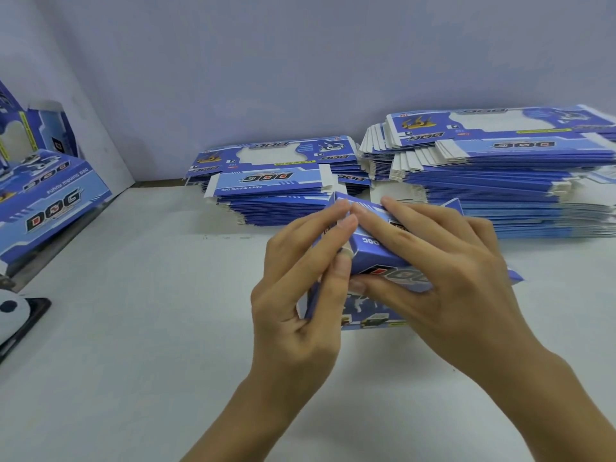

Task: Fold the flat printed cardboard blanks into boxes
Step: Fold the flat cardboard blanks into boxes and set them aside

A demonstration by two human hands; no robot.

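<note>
**benchrat:** White tabletop (133, 328), pale wall behind, nothing fancy. Half-folded box (383, 258) sitting mid-scene, propped above the surface between both hands. Long axis running left to right, tilted a bit, far-left corner highest. Open end facing left, straight at the left hand (296, 291).

**foldy_mcfold:** So left hand nearer the business end?

**benchrat:** Yep. Left fingers (336, 221) pressed up against that end, thumb curled onto the lower edge, pinching the end flap area. Right hand (443, 271) draped over the top and near side, fingers spread along the long panel, thumb tucked underneath, clamped on the body. Both closed on the cardboard, neither loose.

**foldy_mcfold:** Flap tucked yet?

**benchrat:** Can't tell, left fingers covering it. Probably mid-tuck, judging by the grip. Next push likely going rightward along the long axis, right hand bracing against it. Risk of buckling the side panel if braced too softly.

**foldy_mcfold:** And the supply?

**benchrat:** Two stacks of flat blanks against the far wall. Smaller stack (280, 181) just beyond the hands, taller stack (500, 175) far right, fanned out messily. Plenty left, so barely into the job by the look of it.

**foldy_mcfold:** Finished ones going anywhere?

**benchrat:** Far left, a big open carton (100, 155) leaning by the wall, with folded boxes (50, 201) lying in it, a couple standing behind. Well apart from the hands, so a reach leftward after closing. Also some black-and-white gadget (13, 315) at the near-left edge, cropped, no idea what.
</note>
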